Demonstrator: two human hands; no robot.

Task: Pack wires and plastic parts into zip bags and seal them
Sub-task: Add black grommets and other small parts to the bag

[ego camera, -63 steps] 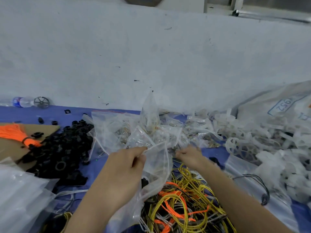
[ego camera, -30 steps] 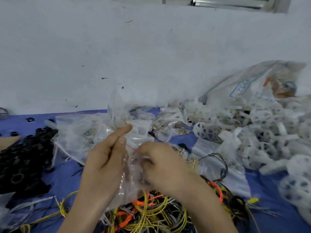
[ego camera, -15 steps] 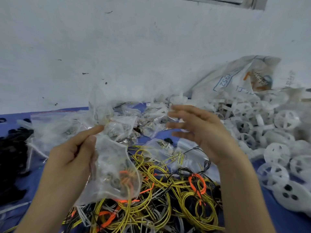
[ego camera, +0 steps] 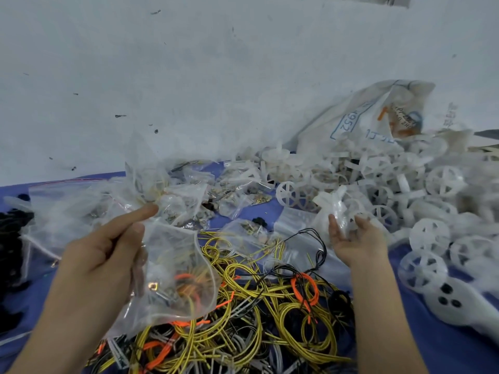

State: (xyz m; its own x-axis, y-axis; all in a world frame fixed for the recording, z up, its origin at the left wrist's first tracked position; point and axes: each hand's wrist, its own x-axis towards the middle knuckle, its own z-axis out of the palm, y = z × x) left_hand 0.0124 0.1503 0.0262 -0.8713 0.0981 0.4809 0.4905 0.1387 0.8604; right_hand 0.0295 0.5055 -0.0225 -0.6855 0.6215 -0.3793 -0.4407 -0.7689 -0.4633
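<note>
Blue table (ego camera: 445, 354): L hand (ego camera: 102, 263) gripping zip bag (ego camera: 172, 276), R hand (ego camera: 353, 238) clutching small clear bag (ego camera: 334, 211).

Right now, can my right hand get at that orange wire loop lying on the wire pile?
Probably yes. The right hand hovers just above and beyond the orange wire loop, which lies on top of the tangle uncovered. The hand is holding a white plastic part, so it may need emptying first.

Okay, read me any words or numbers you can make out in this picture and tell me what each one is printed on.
"4952", in a blue outlined box, first digit partly creased: on the large white sack against the wall.
Blue characters lower on the same sack: cut off by the white plastic wheels, unreadable.
Orange-and-blue printed label on the sack: too blurred to read.
Nothing else carries legible text.
</note>
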